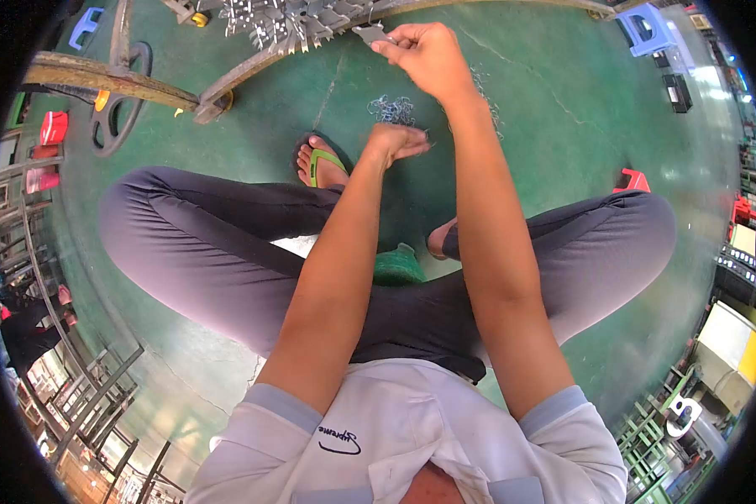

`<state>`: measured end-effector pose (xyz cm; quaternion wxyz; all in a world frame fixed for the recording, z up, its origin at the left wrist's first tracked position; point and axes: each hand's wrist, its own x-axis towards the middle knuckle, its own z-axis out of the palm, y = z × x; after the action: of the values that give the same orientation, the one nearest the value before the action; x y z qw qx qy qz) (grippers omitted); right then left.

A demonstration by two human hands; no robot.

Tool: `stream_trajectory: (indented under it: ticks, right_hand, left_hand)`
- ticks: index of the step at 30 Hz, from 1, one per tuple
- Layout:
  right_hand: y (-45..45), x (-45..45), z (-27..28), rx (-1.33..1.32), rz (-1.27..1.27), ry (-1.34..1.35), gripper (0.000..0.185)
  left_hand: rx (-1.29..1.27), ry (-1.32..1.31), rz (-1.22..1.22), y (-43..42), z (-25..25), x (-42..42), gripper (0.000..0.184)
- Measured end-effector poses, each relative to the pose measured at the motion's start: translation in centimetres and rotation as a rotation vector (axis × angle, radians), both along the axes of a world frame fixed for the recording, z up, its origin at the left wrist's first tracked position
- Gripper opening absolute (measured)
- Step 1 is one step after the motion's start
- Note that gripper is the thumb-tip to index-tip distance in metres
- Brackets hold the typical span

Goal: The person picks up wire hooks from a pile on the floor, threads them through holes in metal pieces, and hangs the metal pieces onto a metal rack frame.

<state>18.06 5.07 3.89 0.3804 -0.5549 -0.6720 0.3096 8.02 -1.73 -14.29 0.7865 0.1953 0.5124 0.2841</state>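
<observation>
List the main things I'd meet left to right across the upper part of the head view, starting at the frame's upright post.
Upright post → cluster of metal parts → small flat metal piece → right hand → blue plastic stool.

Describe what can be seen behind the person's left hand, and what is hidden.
Behind the left hand, thin, pale pieces show in a tangle against the green floor. Anything directly behind the hand is covered and cannot be seen.
</observation>
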Motion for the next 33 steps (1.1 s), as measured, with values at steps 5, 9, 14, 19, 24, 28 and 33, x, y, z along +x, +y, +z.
stream_trajectory:
  ticks: [5,9,14,19,24,28,33]
  right_hand:
    - [-0.2,1.0,0.0,0.049,-0.029,0.011,0.024]
    - [-0.6,0.3,-1.3,0.062,0.005,0.079,0.022]
    - [-1.0,-1.6,-2.7,0.097,0.042,0.148,0.018]
    - [-1.0,1.2,-4.4,-0.211,0.173,0.175,0.021]
    - [-0.3,6.3,-21.3,-0.483,-0.314,-0.424,0.028]
    - [-4.4,4.8,-25.2,-0.500,-0.387,-0.299,0.028]
    - [-4.9,4.9,-25.8,-0.519,-0.272,-0.266,0.032]
  left_hand:
    - [0.491,0.328,0.564,1.9,7.9,-1.5,0.035]
    - [1.077,0.654,0.806,2.5,15.8,-3.1,0.022]
    - [1.311,0.745,0.654,2.9,17.8,-4.0,0.018]
    - [1.241,0.893,0.554,3.0,19.0,-6.2,0.021]
    - [1.164,0.908,0.487,3.2,19.9,-7.9,0.023]
    - [1.134,0.897,0.480,3.2,19.8,-8.7,0.023]
    - [1.059,0.874,0.506,3.5,19.7,-9.0,0.024]
